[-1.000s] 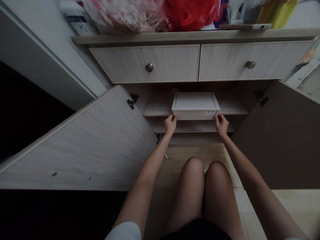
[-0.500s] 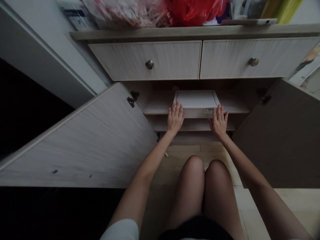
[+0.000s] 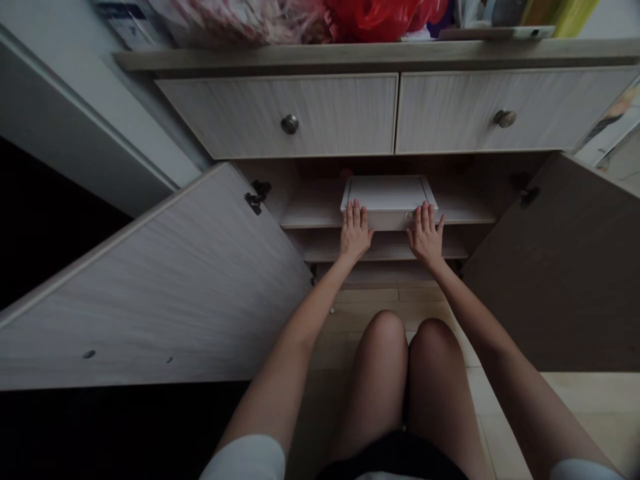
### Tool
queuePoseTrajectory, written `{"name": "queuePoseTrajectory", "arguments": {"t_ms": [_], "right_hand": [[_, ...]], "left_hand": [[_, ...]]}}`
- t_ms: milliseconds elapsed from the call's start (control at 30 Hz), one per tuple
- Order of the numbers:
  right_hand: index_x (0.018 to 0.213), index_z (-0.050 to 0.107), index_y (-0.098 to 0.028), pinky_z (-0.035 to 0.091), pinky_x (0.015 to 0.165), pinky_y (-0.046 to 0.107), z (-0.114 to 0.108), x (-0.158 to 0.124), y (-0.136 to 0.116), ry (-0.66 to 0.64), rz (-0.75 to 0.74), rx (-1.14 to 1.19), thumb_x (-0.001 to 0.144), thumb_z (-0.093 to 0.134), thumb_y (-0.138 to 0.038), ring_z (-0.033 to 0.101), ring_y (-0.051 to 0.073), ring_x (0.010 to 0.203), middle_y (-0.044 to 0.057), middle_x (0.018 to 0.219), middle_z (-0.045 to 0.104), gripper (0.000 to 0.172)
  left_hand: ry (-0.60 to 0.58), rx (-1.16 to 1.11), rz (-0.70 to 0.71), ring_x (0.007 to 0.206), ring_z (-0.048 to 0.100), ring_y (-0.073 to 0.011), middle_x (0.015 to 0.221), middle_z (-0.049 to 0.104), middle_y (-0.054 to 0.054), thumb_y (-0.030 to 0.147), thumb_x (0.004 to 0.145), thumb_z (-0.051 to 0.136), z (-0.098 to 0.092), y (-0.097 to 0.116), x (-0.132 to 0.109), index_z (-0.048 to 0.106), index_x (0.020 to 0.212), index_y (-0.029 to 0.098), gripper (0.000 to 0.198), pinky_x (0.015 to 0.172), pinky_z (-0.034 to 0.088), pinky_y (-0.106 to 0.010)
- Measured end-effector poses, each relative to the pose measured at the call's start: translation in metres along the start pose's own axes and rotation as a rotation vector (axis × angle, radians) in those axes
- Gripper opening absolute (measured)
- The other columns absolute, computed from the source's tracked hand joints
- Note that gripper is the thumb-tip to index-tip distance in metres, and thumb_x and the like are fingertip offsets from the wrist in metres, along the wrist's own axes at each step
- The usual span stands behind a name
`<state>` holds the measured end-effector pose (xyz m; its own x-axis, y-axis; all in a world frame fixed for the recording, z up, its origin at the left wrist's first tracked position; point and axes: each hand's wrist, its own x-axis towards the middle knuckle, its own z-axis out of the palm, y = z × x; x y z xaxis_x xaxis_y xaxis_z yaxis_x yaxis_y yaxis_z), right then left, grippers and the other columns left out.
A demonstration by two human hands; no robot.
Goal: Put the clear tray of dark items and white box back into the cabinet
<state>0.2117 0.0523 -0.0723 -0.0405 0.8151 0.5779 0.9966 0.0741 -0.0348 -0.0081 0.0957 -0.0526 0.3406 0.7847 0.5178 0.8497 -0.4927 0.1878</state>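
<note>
Spans mid-frame as a pale shelf [image 3: 314,203], bearing a white box [image 3: 387,192]. Crosses the top as a counter [image 3: 270,57], carrying a red bag [image 3: 383,19].

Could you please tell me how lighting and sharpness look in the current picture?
Head view: dim, the right-hand cabinet door in deep shade, the floor brighter at lower right; head view: the pinkish bag at the top edge looks smeared; head view: the white box shows distinct edges, its label unreadable.
</note>
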Motion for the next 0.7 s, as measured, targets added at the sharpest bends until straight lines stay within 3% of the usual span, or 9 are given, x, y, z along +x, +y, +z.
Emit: {"name": "queuePoseTrajectory", "arguments": {"t_ms": [700], "right_hand": [[0.158, 0.005, -0.007, -0.002, 0.115, 0.065, 0.041, 0.076, 0.025, -0.06, -0.01, 0.06, 0.096, 0.024, -0.032, 0.001, 0.028, 0.152, 0.018, 0.164, 0.005, 0.07]], "left_hand": [[-0.034, 0.019, 0.042, 0.151, -0.008, -0.03, 0.163, 0.005, -0.023, 0.03, 0.094, 0.047, 0.023, -0.029, 0.071, 0.018, 0.154, 0.001, 0.073, 0.123, 0.006, -0.053]]}}
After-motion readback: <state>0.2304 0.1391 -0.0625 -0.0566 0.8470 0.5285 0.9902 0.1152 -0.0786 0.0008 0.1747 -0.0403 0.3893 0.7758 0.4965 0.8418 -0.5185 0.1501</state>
